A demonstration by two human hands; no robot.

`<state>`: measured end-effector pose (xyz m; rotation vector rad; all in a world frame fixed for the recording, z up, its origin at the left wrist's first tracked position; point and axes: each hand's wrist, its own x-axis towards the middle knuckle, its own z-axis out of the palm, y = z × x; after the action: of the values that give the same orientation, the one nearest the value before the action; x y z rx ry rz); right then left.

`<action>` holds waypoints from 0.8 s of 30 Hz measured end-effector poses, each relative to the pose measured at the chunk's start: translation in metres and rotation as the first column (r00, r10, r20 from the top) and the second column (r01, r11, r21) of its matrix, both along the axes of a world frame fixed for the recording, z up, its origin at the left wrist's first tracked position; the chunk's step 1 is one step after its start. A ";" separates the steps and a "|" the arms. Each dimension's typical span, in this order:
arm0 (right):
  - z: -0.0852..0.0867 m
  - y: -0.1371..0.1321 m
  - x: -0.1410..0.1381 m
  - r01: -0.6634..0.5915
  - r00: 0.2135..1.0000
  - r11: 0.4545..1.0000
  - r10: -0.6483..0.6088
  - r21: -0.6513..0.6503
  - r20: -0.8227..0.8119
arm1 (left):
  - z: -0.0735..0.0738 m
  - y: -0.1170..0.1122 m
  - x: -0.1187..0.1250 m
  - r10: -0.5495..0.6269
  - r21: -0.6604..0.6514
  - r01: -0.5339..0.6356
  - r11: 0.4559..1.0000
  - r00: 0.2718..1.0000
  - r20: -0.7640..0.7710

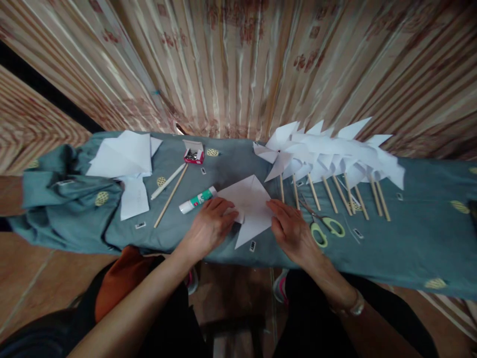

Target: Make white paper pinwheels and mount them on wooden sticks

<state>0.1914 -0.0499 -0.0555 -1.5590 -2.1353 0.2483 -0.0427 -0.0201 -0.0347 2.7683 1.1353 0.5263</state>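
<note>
A white paper sheet (253,209), cut and partly folded, lies on the cloth-covered board before me. My left hand (213,223) has its fingers curled over the paper's left side, pressing a flap toward the middle. At the right edge, my right hand (292,228) grips the paper between thumb and fingers. A green and white glue stick (197,200) rests just beyond my left hand. Scissors with pale green handles (323,226) lie beside my right hand, their blades partly under the pinwheel sticks.
Several finished paper pinwheels (328,149) on wooden sticks overlap at the right. At the left are stacked white papers (124,154), a paper piece (134,198), a white pen (167,182), a loose stick (170,197) and a small red box of pins (194,153). A curtain (238,64) hangs behind.
</note>
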 end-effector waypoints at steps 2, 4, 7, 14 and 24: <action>0.001 -0.003 0.002 -0.003 1.000 1.000 0.003 0.025 0.013 | 0.000 -0.001 -0.003 0.014 -0.005 -0.014 1.000 1.000 0.021; 0.001 -0.002 0.004 -0.005 0.999 0.999 0.003 0.049 0.038 | 0.000 -0.005 -0.002 0.024 -0.015 -0.024 1.000 0.999 0.039; -0.002 0.001 0.005 -0.009 0.995 0.999 0.005 0.046 0.102 | 0.000 -0.016 0.006 0.000 -0.006 0.000 1.000 0.997 0.079; 0.003 -0.001 0.002 -0.034 0.992 0.998 0.028 0.045 0.123 | 0.001 -0.039 0.024 -0.111 -0.091 0.117 0.989 0.992 0.067; 0.009 -0.019 0.016 -0.015 1.000 0.999 0.016 0.045 -0.005 | -0.001 -0.046 0.023 -0.127 -0.006 0.127 0.992 0.990 -0.064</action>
<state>0.2072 -0.0686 -0.0464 -1.5158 -2.1351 0.2082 -0.0196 -0.0661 -0.0354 2.8510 0.9621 0.4246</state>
